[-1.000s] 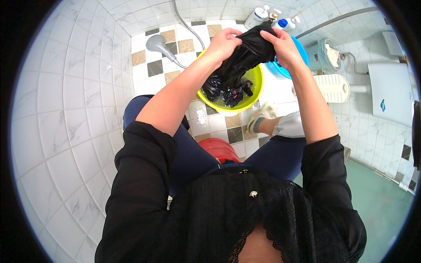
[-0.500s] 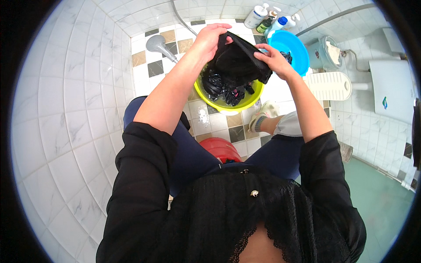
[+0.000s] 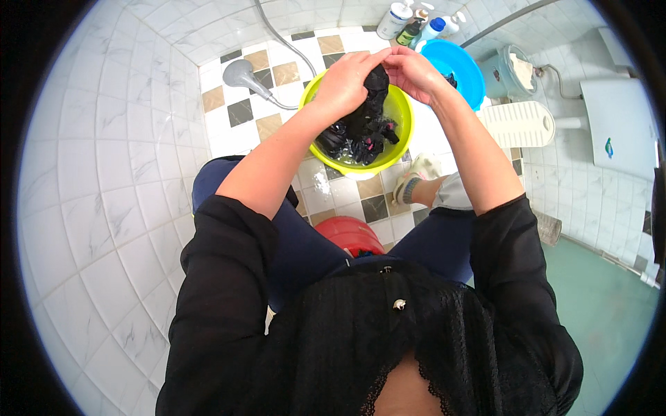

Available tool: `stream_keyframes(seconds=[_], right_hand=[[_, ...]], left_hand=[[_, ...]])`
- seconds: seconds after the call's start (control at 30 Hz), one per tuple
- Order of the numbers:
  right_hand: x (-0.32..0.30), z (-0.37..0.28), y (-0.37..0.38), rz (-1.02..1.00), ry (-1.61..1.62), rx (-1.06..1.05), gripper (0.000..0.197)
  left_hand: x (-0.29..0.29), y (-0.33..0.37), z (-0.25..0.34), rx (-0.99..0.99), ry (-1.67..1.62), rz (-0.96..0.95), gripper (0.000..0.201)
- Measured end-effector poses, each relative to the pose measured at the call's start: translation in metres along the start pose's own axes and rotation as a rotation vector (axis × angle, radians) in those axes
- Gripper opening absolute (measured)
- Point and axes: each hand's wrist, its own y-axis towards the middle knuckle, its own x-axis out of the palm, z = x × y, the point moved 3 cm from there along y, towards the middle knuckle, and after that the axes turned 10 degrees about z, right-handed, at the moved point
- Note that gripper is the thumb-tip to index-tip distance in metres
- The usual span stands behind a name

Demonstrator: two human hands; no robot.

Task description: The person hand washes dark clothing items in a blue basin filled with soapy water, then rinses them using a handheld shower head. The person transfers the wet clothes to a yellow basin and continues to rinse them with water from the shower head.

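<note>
My left hand (image 3: pixel 345 82) is closed on a black garment (image 3: pixel 375 97), which hangs bunched and narrow from it. The fingers of my right hand (image 3: pixel 415 73) meet the left ones at the garment's upper edge and pinch the cloth there. Below both hands stands a yellow-green basin (image 3: pixel 407 132) of water. The garment's lower part reaches into it, among more wet black cloth (image 3: pixel 366 148) with a small pink patch. Where the hanging piece ends and the soaking cloth begins, I cannot tell.
A grey shower head (image 3: pixel 241 73) lies on the tiled floor at left, its hose running behind the basin. Right of the basin are a blue basin (image 3: pixel 472 76), several bottles (image 3: pixel 395 21) and a squat toilet (image 3: pixel 517 125). A red stool or bucket (image 3: pixel 347 232) is between my legs.
The garment, spread wide between my hands before, is now gathered into a narrow bunch. My right hand has moved left and up to meet my left hand.
</note>
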Motion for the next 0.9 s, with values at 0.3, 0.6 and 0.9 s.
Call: stream_keyframes(seconds=[0.3, 0.6, 0.9], right_hand=[[-0.042, 0.097, 0.005, 0.152, -0.552, -0.287, 0.038], [-0.021, 0.149, -0.001, 0.476, -0.590, -0.415, 0.031], [-0.087, 0.038, -0.009, 0.382, -0.164, -0.457, 0.028]], left_hand=[[0.014, 0.003, -0.045, -0.580, -0.333, 0.041, 0.030], [-0.017, 0.014, 0.013, -0.870, -0.820, 0.211, 0.022], [-0.072, -0.010, -0.008, -1.033, -0.616, 0.357, 0.032]])
